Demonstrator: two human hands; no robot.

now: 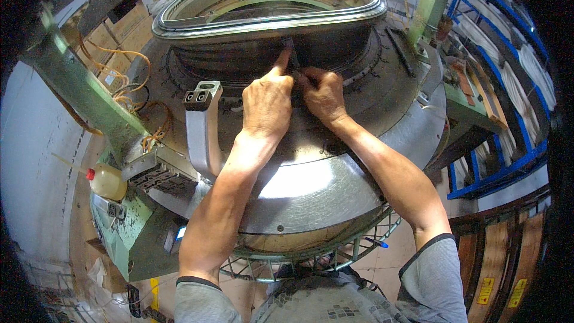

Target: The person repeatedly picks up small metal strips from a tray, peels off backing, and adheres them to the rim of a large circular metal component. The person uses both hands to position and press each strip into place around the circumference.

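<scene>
Left hand (267,103): mine, back up, fingers curled, forefinger stretched out and pressed against a small dark strip (290,54) on the black band (251,54) of the big round machine (335,161). Right hand (323,94): mine, touching the left, fingers bent and pressed together at the lower end of the same strip; whether it pinches the strip or only pushes on it I cannot tell, since the fingertips are hidden. Strip: narrow, upright, lying flat on the band just under the shiny metal ring (269,15), at the middle of the machine's near side.

Metal ring: wide, oval in this view, polished, crowning the machine above the band. Machine body: grey steel, domed, with a bright sheen below my forearms and a wire cage (359,245) round its lower rim. Grey bracket (203,131): left of my left hand, curved, with a two-holed block at its top end. Green frame (78,84): a slanted beam to the far left, orange wires (128,78) looped beside it. Squeeze bottle (106,180): yellowish, red cap, long thin nozzle, standing low on the left near the green base. Blue rack (508,155): at the right, well apart from both hands, holding pale long pieces.
</scene>
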